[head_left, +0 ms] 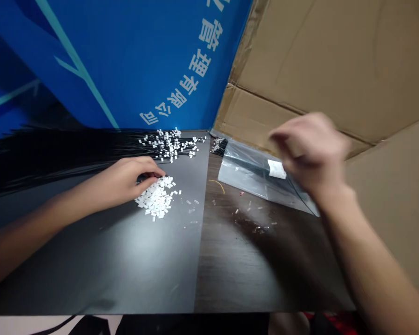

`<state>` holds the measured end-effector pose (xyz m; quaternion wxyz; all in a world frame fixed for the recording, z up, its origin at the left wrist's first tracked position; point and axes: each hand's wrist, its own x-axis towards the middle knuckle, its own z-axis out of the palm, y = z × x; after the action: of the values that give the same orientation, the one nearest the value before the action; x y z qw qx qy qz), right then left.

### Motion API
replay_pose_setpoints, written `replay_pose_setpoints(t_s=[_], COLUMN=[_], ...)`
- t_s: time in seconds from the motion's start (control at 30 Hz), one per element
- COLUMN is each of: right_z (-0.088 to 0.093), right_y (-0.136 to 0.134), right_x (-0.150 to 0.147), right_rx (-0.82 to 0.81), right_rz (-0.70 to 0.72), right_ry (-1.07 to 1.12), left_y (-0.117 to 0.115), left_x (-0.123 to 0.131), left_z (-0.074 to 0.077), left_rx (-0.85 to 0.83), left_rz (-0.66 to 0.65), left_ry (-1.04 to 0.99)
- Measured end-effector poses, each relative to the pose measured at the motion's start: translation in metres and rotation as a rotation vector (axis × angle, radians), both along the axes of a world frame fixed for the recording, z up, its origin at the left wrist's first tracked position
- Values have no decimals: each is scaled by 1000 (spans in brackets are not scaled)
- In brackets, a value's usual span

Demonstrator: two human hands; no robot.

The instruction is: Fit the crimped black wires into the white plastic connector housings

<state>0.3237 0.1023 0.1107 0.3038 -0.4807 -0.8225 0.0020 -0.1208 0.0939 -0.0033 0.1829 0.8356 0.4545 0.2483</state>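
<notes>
My left hand (132,179) reaches in from the left, thumb and fingers drawn together at the upper edge of a heap of small white plastic connector housings (157,200). Whatever lies between those fingertips is hidden. My right hand (312,142) is raised over the right side, smeared by motion, its fingers curled in. What it holds cannot be made out. Below it, a thin black wire (302,197) runs across a clear plastic bag (244,177) with a white label (277,169). Black wires (218,145) with bare metal ends stick out of the bag.
A thick bundle of black wires (56,151) lies at the back left, its ends carrying white connectors (171,145). A blue printed panel (125,60) and cardboard (328,56) wall the table. Clear scraps (260,229) and a yellow wire piece (219,185) lie on the brown surface.
</notes>
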Motion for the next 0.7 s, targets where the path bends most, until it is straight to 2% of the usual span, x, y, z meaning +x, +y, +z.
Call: replay_pose_setpoints(t_s=[0.13, 0.2, 0.27, 0.37, 0.47, 0.7], right_z=[-78, -103, -116, -122, -121, -96], right_y=[9, 12, 13, 10, 4, -17], right_x=[-34, -41, -41, -36, -33, -31], right_rx=[-59, -59, -41, 8, 83, 264], right_rz=[123, 135, 124, 84, 40, -50], right_ry=[-145, -168, -160, -102, -4, 214], left_y=[0, -4, -9, -14, -17, -18], left_x=[0, 3, 9, 16, 20, 30], left_z=[-2, -3, -3, -3, -3, -13], left_rx=[-6, 16, 44, 90, 133, 160], left_rz=[-15, -9, -11, -35, -64, -144], left_ry=[24, 20, 11, -6, -15, 19])
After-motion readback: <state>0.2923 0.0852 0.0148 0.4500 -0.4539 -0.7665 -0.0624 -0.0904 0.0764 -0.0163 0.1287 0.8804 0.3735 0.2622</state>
